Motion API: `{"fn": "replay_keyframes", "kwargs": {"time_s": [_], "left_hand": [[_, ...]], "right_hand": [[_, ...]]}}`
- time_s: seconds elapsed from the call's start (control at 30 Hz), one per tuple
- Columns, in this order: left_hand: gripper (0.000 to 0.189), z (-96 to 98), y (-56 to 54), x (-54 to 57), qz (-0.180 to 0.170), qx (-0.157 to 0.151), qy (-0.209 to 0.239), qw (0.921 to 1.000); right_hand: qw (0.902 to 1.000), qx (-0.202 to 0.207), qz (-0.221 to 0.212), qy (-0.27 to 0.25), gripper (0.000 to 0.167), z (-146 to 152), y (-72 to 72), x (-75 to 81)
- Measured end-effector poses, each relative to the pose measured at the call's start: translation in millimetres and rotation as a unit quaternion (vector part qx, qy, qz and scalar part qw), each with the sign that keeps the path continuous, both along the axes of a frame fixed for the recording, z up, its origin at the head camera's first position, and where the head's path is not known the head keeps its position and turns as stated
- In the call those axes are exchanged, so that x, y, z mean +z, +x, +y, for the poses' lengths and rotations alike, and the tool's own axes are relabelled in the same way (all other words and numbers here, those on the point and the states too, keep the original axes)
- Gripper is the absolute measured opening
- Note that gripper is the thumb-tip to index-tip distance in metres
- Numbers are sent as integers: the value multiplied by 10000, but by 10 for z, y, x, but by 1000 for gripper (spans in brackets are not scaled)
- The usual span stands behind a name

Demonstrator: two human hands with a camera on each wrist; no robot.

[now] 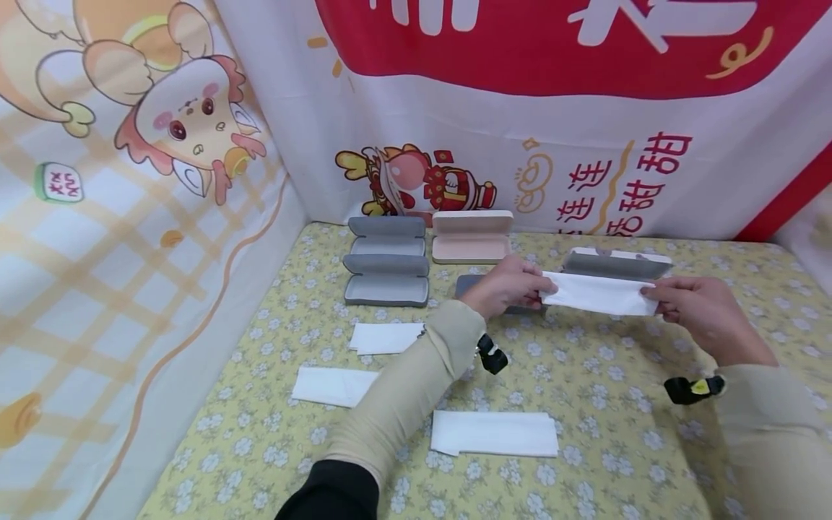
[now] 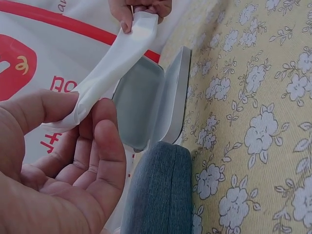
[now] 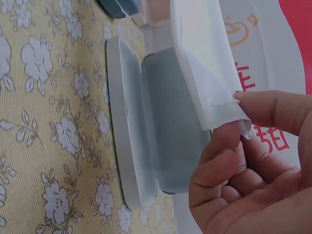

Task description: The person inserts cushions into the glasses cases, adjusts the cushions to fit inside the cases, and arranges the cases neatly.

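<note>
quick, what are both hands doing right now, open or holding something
Left hand: closed, pinching one end of the white strip.
Right hand: closed, pinching the other end of the same strip.

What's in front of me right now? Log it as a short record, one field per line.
Left hand: pinches one end of a white strip
Right hand: pinches its other end
Held strip: raised off the table
Behind it, head view: open grey-lined case
Beside left hand: closed blue-grey case
Other open cases: two grey cases, one pink-lined case
Flat on floral cloth: three folded strips
</note>
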State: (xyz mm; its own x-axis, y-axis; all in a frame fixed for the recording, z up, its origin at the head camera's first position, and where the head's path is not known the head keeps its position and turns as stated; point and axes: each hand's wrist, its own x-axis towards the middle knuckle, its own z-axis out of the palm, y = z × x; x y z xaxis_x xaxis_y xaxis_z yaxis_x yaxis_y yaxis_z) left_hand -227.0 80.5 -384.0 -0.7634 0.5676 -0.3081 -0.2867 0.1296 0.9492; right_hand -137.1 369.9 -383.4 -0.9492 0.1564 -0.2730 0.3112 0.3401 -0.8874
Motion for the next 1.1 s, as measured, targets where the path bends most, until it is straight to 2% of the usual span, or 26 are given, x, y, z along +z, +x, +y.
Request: {"fn": "replay_keyframes", "kwargs": {"time_s": [0.13,0.3,0.53,0.73,0.93,1.1], "left_hand": [[13,80,-25,-36,39,166,-51,9998],[18,169,-33,-127,40,330,80,9994],[5,328,-39,-144,-91,876,211,9959],[10,424,-81,-165,-10,1075,127,9941],[30,507,-131,-203,108,1313,66,9913],[29,575,-112,-208,257,1420,-80,9895]], "right_hand": [[9998,-92,-73,-156,15,38,-11,1],[9996,-168,-127,-184,18,76,-20,-21],[9989,-446,-86,-83,13,157,-81,-11],[9977,-598,-119,-286,14,215,-141,9],[9972,-704,-88,-241,14,274,-182,-4],[9952,-927,-158,-281,17,317,-208,-51]]}}
